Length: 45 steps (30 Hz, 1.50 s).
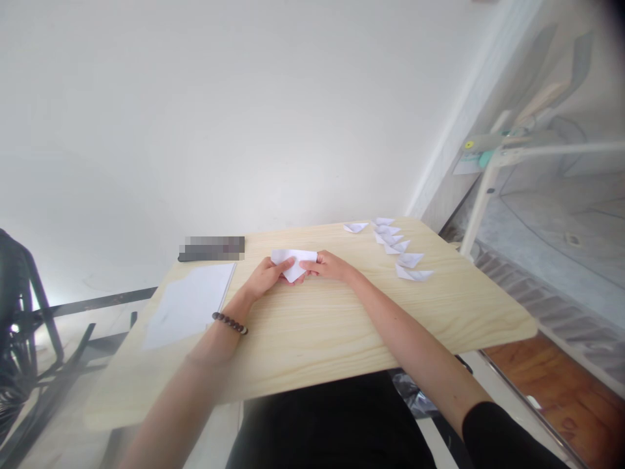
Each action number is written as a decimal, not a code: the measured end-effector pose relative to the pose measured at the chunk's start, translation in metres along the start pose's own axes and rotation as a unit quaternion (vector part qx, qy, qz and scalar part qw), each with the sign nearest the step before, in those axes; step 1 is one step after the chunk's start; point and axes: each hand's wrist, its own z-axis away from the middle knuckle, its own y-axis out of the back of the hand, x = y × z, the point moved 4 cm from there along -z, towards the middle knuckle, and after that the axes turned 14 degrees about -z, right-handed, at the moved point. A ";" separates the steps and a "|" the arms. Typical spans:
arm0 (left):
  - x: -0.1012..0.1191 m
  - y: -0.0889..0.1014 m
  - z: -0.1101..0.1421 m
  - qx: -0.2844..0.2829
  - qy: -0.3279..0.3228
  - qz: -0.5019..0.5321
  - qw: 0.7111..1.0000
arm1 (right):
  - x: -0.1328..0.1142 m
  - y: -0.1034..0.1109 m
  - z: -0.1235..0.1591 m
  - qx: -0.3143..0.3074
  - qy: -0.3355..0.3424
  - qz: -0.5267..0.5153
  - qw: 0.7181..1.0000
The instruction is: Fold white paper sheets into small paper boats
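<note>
A small folded piece of white paper (295, 257) is held just above the middle of the table, between both hands. My left hand (267, 275) grips its left side, with the thumb pressed on the front face. On the other side my right hand (328, 266) pinches the paper, its thumb also on the front. The remaining fingers curl behind and below the paper and are partly hidden. The paper has a straight upper edge and narrows to a point at the bottom.
Several folded paper boats (393, 245) stand along the table's right side. At the left lie white paper sheets (191, 305), with a dark blurred-out object (211, 249) behind them. The wooden table (312, 339) backs onto a white wall. A white metal frame (481, 208) rises at right.
</note>
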 end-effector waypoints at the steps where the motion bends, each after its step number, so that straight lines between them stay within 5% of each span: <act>1: -0.001 0.000 0.000 -0.006 0.004 0.008 1.000 | 0.000 0.000 0.000 0.001 0.002 0.000 1.000; 10: -0.015 0.001 -0.005 -0.049 0.031 0.094 0.994 | 0.007 0.002 -0.003 -0.002 -0.004 -0.034 0.999; 19: -0.006 0.000 0.002 -0.066 0.009 -0.024 0.997 | 0.008 0.003 -0.003 0.028 -0.011 -0.019 0.999; 28: 0.004 -0.001 0.003 -0.069 -0.047 -0.030 0.996 | 0.010 0.002 -0.002 0.021 -0.023 0.024 0.999; 35: -0.002 -0.002 0.002 -0.060 -0.009 -0.039 0.997 | 0.010 0.003 -0.004 0.048 -0.018 0.003 0.999; 38: -0.008 0.002 -0.002 -0.008 0.011 -0.081 0.997 | 0.012 0.006 -0.005 0.091 -0.019 0.017 0.996; 41: -0.010 0.018 -0.002 0.118 -0.015 -0.110 0.987 | 0.011 0.006 -0.004 0.109 -0.009 0.041 0.993; 45: -0.014 0.030 0.000 0.171 -0.024 -0.240 0.955 | 0.001 0.004 -0.001 0.139 0.052 0.120 0.982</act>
